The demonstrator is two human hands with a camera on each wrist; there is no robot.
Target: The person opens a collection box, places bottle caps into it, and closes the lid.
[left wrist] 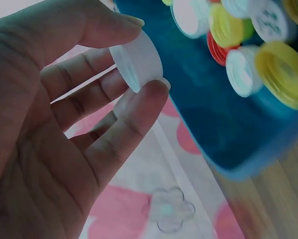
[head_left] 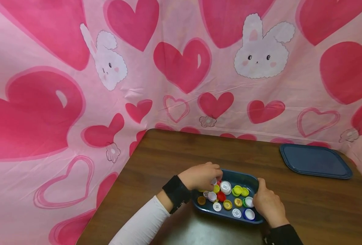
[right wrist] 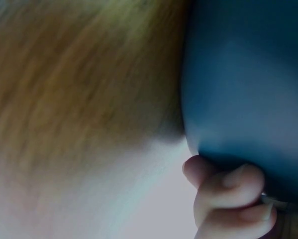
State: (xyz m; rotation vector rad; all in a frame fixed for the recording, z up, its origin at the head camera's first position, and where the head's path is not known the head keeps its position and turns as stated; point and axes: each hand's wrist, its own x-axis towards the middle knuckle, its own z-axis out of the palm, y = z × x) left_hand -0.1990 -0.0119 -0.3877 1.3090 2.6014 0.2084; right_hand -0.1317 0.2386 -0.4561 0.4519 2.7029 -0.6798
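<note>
My left hand is over the left part of a dark blue tray. In the left wrist view its thumb and fingertips pinch a white bottle cap by the edge, tilted beside the tray's rim. My right hand grips the tray's right end, and in the right wrist view its curled fingers lie against the tray's outer surface. Several plastic caps lie inside, among them a red cap, a yellow-green cap, a gold cap and a blue-rimmed white cap.
A flat dark blue tray lies at the back right of the brown wooden table. Behind and to the left of the table hangs a pink cloth printed with hearts and rabbits.
</note>
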